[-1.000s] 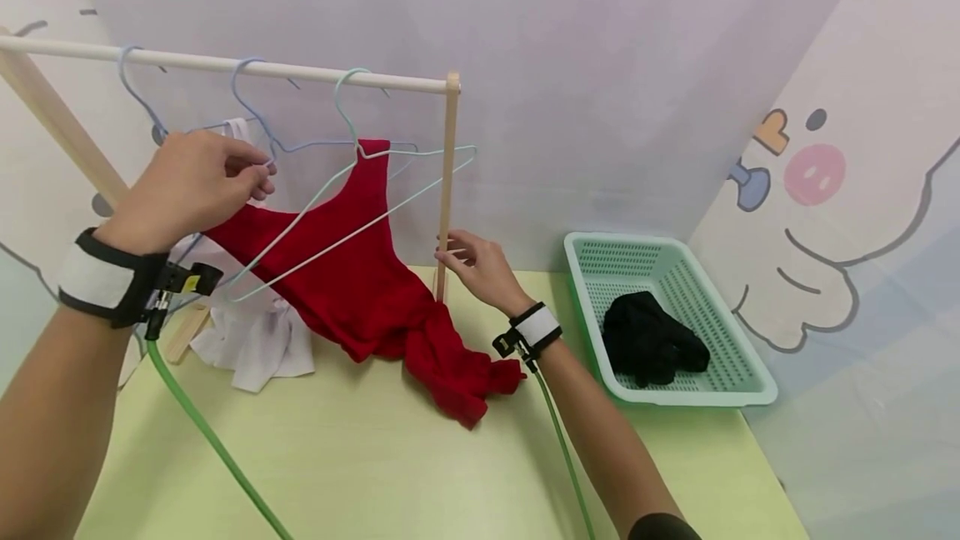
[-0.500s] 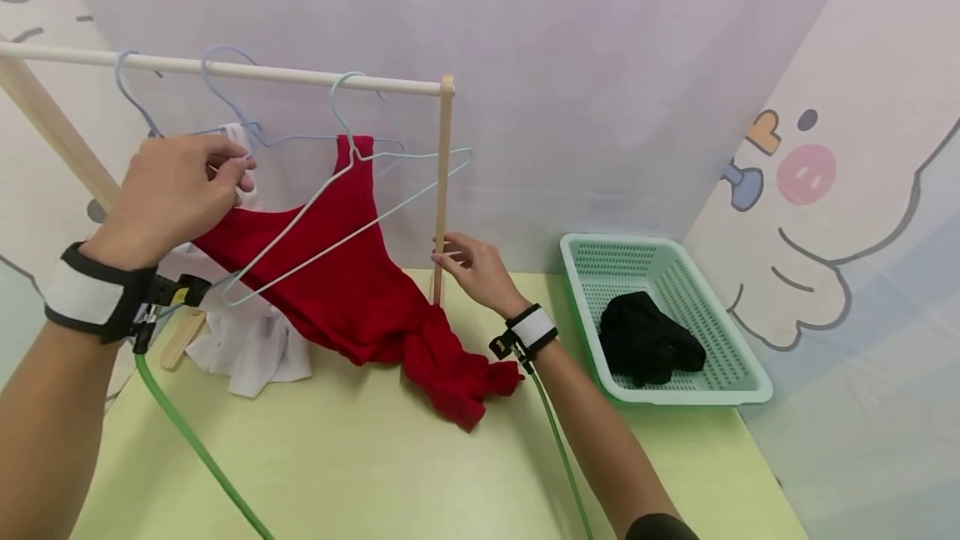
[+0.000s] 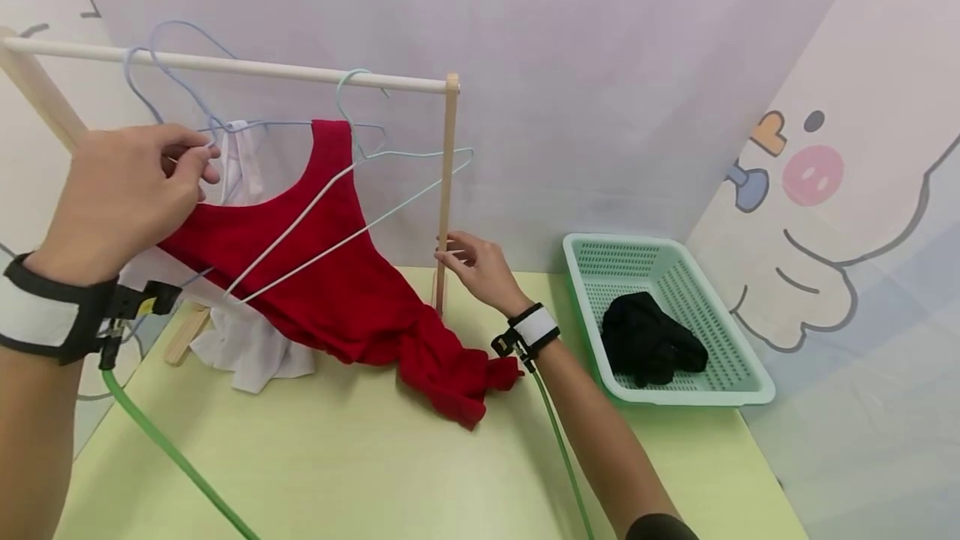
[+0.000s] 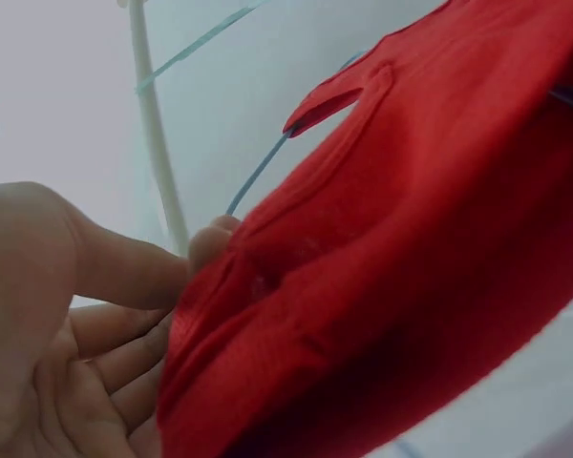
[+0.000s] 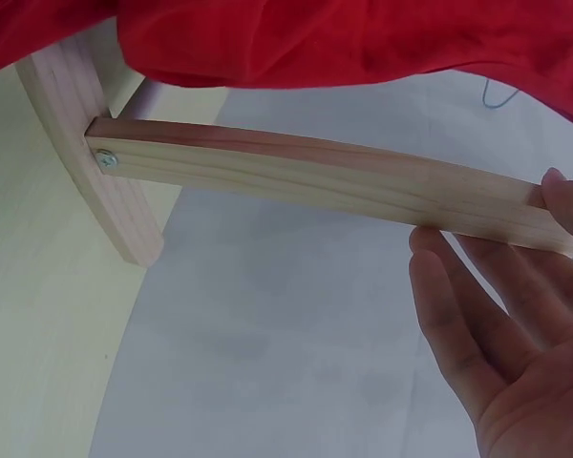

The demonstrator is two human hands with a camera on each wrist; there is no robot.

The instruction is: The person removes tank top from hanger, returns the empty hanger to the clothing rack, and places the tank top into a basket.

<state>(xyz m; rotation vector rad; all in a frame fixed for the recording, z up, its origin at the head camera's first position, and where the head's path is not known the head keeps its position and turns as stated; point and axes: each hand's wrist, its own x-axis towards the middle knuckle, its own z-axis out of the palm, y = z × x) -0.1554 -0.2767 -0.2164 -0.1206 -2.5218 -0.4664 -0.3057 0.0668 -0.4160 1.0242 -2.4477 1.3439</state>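
Note:
My left hand (image 3: 131,186) pinches the blue hanger (image 3: 281,122) near its neck, at the rod's left part. The hanger's hook loops high over the rod. A red sleeveless top (image 3: 300,265) has a strap over that hanger's right arm; its lower part trails onto the table. In the left wrist view the thumb and fingertips meet at the wire beside the red cloth (image 4: 382,248). My right hand (image 3: 483,273) grips the rack's right wooden post (image 5: 334,176) between thumb and fingers. A mint hanger (image 3: 405,154) hangs from the rod in front of the red top.
The white rod (image 3: 300,72) spans the wooden rack. White clothing (image 3: 251,348) hangs behind the red top, down to the table (image 3: 315,457). At right stands a mint basket (image 3: 720,332) with a black garment (image 3: 648,340) inside. A printed curtain (image 3: 600,65) closes off the back.
My left hand has moved left, taking the blue hanger and the red top's upper part along. The hanger's hook has slid left and now rises higher above the rod. My right hand stays put.

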